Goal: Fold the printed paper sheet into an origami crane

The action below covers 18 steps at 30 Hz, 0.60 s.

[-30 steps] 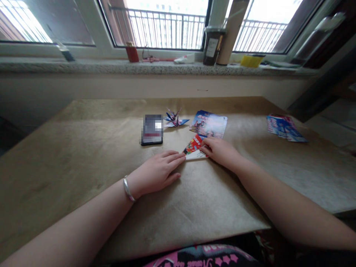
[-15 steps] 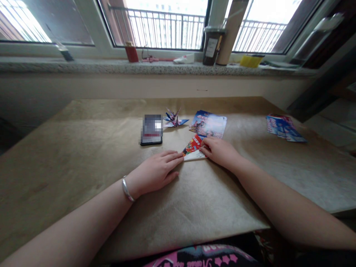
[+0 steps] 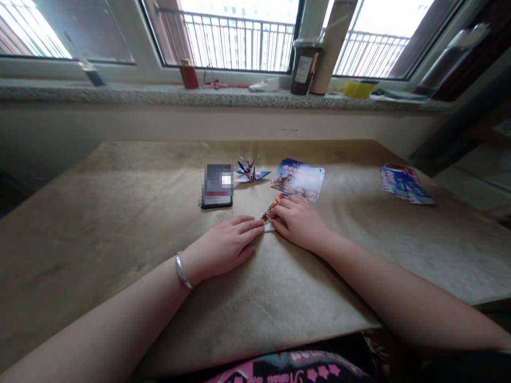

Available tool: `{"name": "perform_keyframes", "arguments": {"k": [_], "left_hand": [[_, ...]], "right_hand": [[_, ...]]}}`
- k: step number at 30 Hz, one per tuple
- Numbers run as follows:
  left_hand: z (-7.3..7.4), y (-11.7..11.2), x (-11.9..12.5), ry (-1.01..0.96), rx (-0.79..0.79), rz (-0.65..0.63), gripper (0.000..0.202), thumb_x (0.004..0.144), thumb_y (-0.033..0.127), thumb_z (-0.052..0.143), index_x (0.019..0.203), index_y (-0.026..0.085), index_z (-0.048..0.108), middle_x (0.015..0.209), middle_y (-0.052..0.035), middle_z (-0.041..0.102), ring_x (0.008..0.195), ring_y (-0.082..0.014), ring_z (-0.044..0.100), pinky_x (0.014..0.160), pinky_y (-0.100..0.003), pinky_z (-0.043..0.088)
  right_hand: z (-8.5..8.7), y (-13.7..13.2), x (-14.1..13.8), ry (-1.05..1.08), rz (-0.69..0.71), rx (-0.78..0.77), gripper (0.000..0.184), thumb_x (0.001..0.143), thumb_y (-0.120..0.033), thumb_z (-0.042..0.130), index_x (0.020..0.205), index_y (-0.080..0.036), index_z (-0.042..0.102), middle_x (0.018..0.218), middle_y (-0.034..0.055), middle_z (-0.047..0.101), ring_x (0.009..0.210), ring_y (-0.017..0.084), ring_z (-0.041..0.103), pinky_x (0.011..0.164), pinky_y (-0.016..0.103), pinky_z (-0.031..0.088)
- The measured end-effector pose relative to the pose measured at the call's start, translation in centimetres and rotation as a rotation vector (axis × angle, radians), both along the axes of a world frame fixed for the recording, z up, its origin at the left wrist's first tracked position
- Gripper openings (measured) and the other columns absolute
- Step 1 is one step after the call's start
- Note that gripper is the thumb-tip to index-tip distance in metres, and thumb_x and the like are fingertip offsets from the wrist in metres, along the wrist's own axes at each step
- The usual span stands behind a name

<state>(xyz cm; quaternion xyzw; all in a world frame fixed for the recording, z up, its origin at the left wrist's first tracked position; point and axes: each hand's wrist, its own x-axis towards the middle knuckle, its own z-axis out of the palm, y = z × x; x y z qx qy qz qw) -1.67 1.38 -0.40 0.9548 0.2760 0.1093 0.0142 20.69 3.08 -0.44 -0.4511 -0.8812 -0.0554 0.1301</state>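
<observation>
A tan tabletop [image 3: 131,223] is sitting below bright windows [image 3: 239,40]; folded paper [image 3: 272,208] is showing red and white. Left grip [image 3: 223,242] is lying spread; right grip [image 3: 300,223], I can't tell.

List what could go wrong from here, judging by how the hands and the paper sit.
The left hand seems to hold the folded paper only by its near-left corner with its fingertips, so the paper might slip and crease crookedly.

The right hand covers much of the paper, so a misaligned edge could go unnoticed.

The pile of cards lies just beyond the right hand; a forward push might knock it askew.
</observation>
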Motion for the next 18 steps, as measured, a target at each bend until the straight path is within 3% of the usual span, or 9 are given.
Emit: {"name": "perform_keyframes", "arguments": {"k": [9, 18], "left_hand": [[0.3, 0.1, -0.2, -0.023, 0.010, -0.032, 0.037, 0.091, 0.021, 0.045, 0.127, 0.017, 0.054, 0.129, -0.0089, 0.058, 0.118, -0.0215, 0.052, 0.101, -0.038, 0.046], [0.9, 0.0, -0.4, 0.085, 0.066, -0.013, 0.038, 0.086, 0.012, 0.047, 0.121, 0.019, 0.059, 0.112, -0.0084, 0.064, 0.101, -0.0211, 0.058, 0.088, -0.036, 0.051]], "right_hand": [[-0.8, 0.5, -0.2, 0.090, 0.055, -0.076, 0.017, 0.087, -0.031, 0.051, 0.085, -0.017, 0.061, 0.089, 0.0068, 0.063, 0.088, 0.020, 0.053, 0.081, 0.031, 0.038], [-1.2, 1.1, 0.0, 0.095, 0.062, -0.107, 0.017, 0.088, -0.030, 0.050, 0.084, -0.017, 0.061, 0.087, 0.0067, 0.063, 0.086, 0.020, 0.053, 0.080, 0.031, 0.037]]}}
